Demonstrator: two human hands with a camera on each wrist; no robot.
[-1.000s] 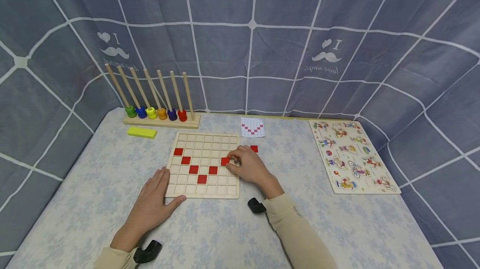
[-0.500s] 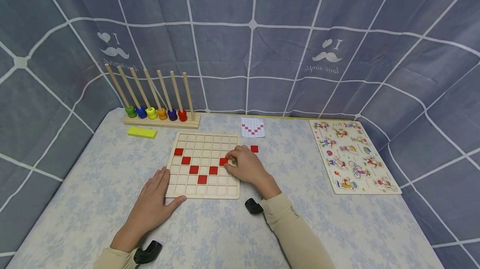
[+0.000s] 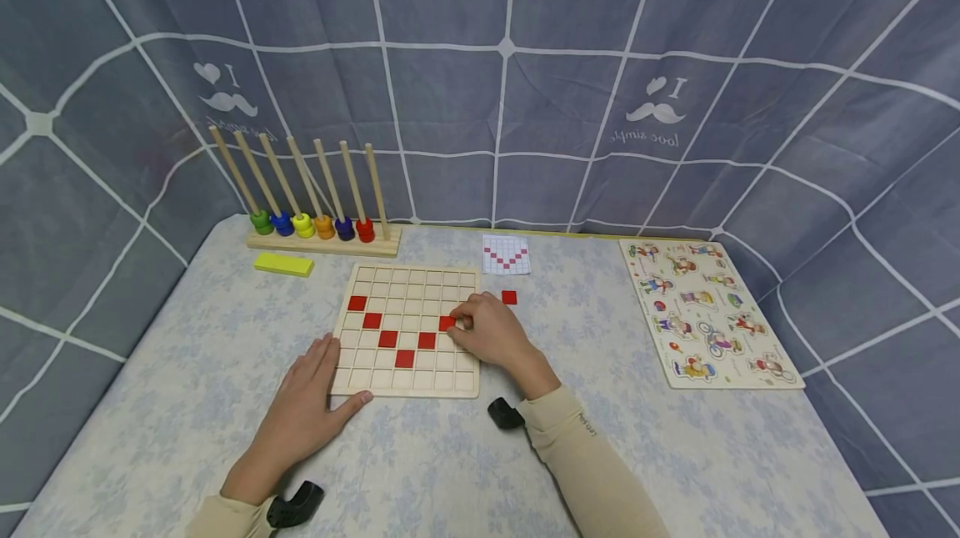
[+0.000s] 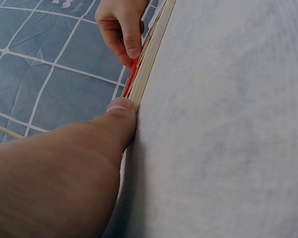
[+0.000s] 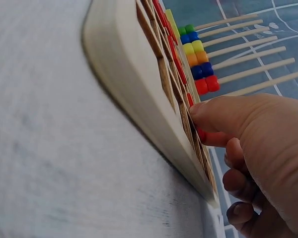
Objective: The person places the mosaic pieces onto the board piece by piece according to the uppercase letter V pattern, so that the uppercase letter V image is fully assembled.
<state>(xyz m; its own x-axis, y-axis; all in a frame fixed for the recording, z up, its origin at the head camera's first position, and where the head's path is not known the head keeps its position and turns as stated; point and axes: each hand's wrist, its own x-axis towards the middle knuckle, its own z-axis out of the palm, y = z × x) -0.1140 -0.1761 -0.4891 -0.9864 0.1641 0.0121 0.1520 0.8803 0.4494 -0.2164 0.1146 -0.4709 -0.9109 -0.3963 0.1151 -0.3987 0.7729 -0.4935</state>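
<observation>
A pale wooden grid board [image 3: 412, 288] lies flat on the table, with several red square tiles [image 3: 404, 359] set in its cells along a V-like line. My right hand [image 3: 493, 334] is over the board's right side, thumb and index finger pinching a red square tile [image 3: 446, 324]. Fingertips partly cover that tile, and whether it sits fully in its cell I cannot tell. Along the left edge and lower left corner of the board rests my left hand [image 3: 303, 396], fingers straight, thumb [image 4: 120, 105] at the near edge.
A loose red tile [image 3: 509, 298] lies right of the board, below a pattern card [image 3: 506, 255]. Behind stand a peg rack with coloured beads [image 3: 324, 243] and a yellow block [image 3: 283, 264]. A picture puzzle board [image 3: 708, 313] lies far right.
My right hand has shifted slightly left with the pinched tile since one second ago, and has barely moved in the last half second. The left hand stays in place.
</observation>
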